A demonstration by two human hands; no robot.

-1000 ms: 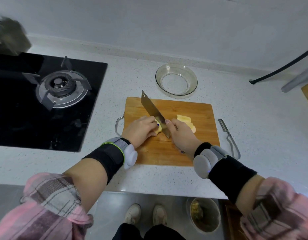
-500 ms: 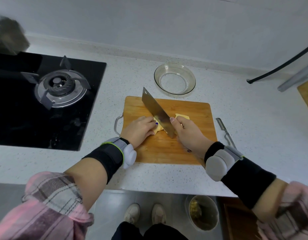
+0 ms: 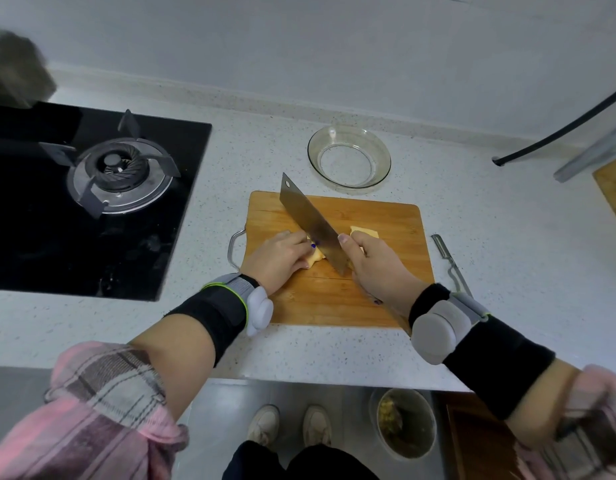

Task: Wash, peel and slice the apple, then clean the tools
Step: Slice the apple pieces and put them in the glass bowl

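Observation:
A wooden cutting board (image 3: 386, 216) lies on the speckled counter. My left hand (image 3: 280, 252) holds down a peeled apple piece (image 3: 315, 260) at the board's left middle, fingers curled over it. My right hand (image 3: 376, 268) grips the handle of a cleaver (image 3: 310, 220), its blade slanting from the board's far left corner down to the apple piece. The handle is hidden in my fist. Cut apple slices (image 3: 363, 233) lie just beyond my right hand. A metal peeler (image 3: 450, 263) rests on the counter right of the board.
An empty glass bowl (image 3: 349, 161) stands behind the board. A black gas hob (image 3: 92, 202) with a burner fills the left. A black hose (image 3: 559, 129) crosses the far right. Below the counter edge a bin (image 3: 405, 422) with scraps stands beside my shoes.
The cleaver has lifted and tilted so its flat side shows more. My right hand and forearm have shifted right and towards me. My left hand stays on the apple piece.

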